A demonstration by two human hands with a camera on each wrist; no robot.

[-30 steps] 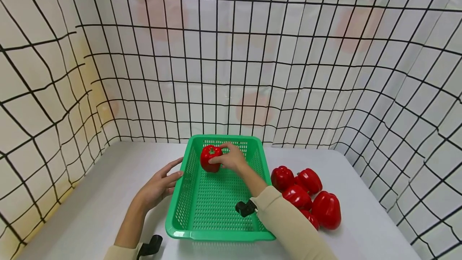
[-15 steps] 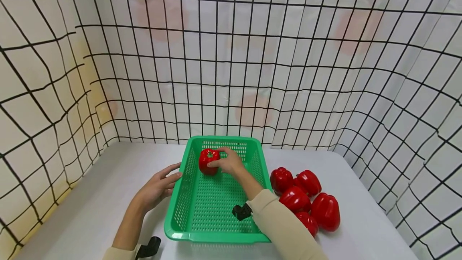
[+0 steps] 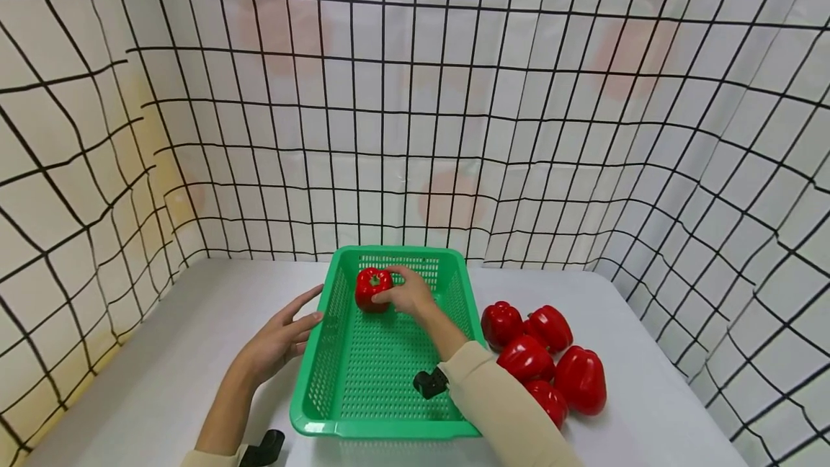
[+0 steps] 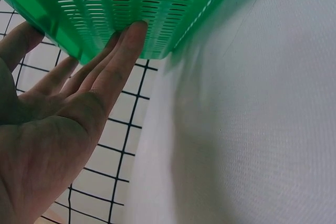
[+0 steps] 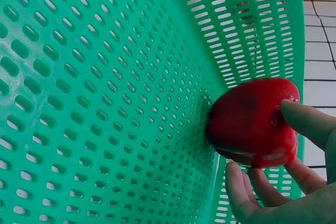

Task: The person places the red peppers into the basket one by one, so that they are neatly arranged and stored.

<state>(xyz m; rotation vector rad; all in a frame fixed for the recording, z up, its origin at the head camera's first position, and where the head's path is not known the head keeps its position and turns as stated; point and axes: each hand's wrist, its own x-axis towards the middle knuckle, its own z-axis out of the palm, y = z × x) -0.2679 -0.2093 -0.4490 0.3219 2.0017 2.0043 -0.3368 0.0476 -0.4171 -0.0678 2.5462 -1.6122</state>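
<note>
A red bell pepper stands stem up in the far left part of the green basket. My right hand holds it from the right. In the right wrist view the thumb lies on the pepper and the other fingers bend around its far side, close over the perforated floor. My left hand is at the basket's left side, fingers spread and fairly straight. In the left wrist view, the fingertips rest against the slotted outer wall, with the thumb near the rim.
Several more red bell peppers lie in a group on the white table, right of the basket and partly behind the right sleeve. Black grid netting over white sheeting encloses the back and both sides.
The right hand and the pepper have come down slightly toward the basket floor. The left hand stays at the basket's side. The whole head view has shifted a little.
</note>
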